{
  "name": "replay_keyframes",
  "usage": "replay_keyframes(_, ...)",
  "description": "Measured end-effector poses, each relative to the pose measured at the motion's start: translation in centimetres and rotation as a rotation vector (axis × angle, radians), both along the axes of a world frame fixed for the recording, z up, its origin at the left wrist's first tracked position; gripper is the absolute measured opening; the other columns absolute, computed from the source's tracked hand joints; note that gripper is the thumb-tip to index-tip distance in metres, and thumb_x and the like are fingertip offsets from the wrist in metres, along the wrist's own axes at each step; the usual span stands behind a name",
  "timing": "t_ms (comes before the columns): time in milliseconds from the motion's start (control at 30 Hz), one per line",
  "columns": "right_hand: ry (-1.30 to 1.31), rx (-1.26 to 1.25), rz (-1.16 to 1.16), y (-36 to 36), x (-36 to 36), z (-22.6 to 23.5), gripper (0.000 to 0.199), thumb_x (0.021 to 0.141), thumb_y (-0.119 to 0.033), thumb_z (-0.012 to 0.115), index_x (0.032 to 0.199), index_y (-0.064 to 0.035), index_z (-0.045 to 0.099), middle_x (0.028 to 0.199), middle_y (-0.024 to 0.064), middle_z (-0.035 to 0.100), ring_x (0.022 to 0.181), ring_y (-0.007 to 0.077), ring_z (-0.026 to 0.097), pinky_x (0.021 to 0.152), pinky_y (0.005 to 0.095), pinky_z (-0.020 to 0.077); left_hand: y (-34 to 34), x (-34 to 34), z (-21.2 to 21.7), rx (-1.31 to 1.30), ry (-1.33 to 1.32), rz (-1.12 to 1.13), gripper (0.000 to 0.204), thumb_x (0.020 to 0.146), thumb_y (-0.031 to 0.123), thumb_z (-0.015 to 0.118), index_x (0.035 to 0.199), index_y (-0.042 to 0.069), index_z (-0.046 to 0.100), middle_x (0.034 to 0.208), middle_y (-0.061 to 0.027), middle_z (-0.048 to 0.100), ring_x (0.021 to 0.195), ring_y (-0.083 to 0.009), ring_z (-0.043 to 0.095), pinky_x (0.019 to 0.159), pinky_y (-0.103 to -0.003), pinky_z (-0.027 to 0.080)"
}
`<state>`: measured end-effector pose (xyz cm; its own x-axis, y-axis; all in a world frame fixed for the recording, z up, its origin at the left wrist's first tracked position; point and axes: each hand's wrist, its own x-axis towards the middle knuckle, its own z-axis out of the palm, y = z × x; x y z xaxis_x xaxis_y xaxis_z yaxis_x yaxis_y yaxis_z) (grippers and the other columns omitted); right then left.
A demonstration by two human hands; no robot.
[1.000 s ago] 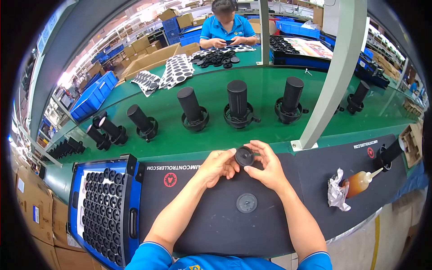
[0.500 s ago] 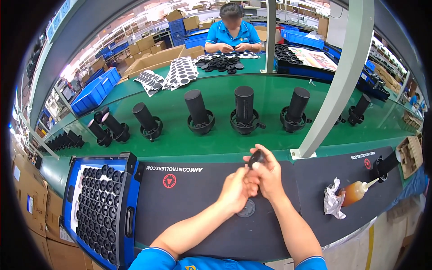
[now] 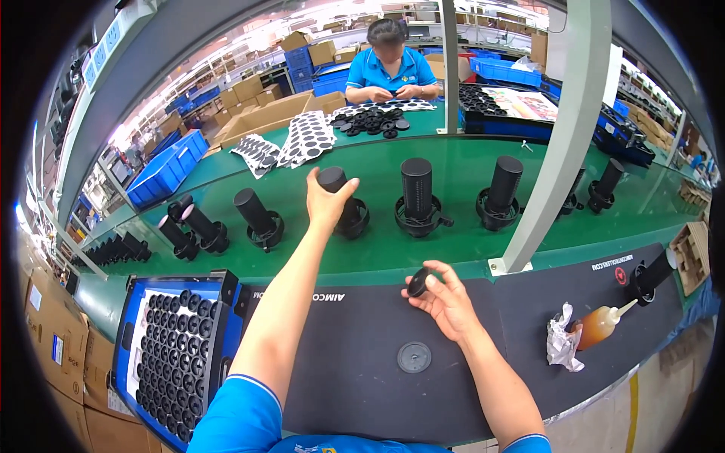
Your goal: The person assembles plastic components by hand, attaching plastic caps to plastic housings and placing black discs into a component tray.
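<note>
green worktop (image 3: 462,181) — left hand (image 3: 329,205) outstretched, clasping black cylinder (image 3: 331,178); right hand (image 3: 447,303) pinching black disc (image 3: 417,282)

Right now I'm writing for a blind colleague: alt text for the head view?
A person's left hand spans a black cylinder on a green bench; the right hand holds a round black part. A dark gray disc lies on the black mat.

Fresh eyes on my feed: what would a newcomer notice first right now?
Probably the row of black cylinders across the green table, with the left hand spanning the top of one. Nearer, the right hand holds a black round part above the dark mat. The amber bottle stands out at right, beside crumpled whitish wrapping.
</note>
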<state>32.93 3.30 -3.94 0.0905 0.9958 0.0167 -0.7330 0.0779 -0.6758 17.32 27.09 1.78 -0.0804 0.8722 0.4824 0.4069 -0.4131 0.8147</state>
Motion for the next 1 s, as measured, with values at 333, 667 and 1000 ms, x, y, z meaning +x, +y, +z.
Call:
replay_keyframes(333, 0.090, 0.006, 0.079, -0.4, -0.7, 1.0, 0.049, 0.080, -0.002, 0.060, 0.124, -0.0067, 0.039, 0.109, 0.0223, 0.055, 0.094, 0.0321, 0.061, 0.080, 0.0314, 0.0527, -6.3, -4.0, -0.4, -0.572, -1.354, -0.309, 0.034, 0.076, 0.025, 0.065, 0.098, 0.004, 0.049, 0.090, -0.0130, 0.055, 0.080, -0.0231, 0.057, 0.073, -0.034, 0.047)
replay_keyframes(667, -0.047, 0.065, 0.083, -1.1, -2.9, 1.5, 0.053, 0.078, 0.000, 0.061, 0.126, -0.0027, 0.038, 0.109, 0.0214, 0.056, 0.095, 0.0311, 0.061, 0.080, 0.0321, 0.0521, -10.4, -4.6, -1.9, -0.669, -1.555, -0.376, 0.035, 0.080, 0.032, 0.060, 0.097, 0.005, 0.047, 0.090, -0.0135, 0.056, 0.079, -0.0244, 0.058, 0.074, -0.038, 0.048)
replay_keyframes(1000, -0.122, 0.059, 0.030, -1.1, -3.0, 0.9, 0.056, 0.078, 0.000, 0.061, 0.128, -0.0009, 0.037, 0.108, 0.0200, 0.057, 0.093, 0.0276, 0.061, 0.080, 0.0317, 0.0515, -11.6, -5.4, -1.0, -0.606, -1.208, -0.389, 0.042, 0.076, 0.036, 0.062, 0.099, 0.003, 0.049, 0.088, -0.0128, 0.057, 0.079, -0.0237, 0.058, 0.074, -0.038, 0.048)
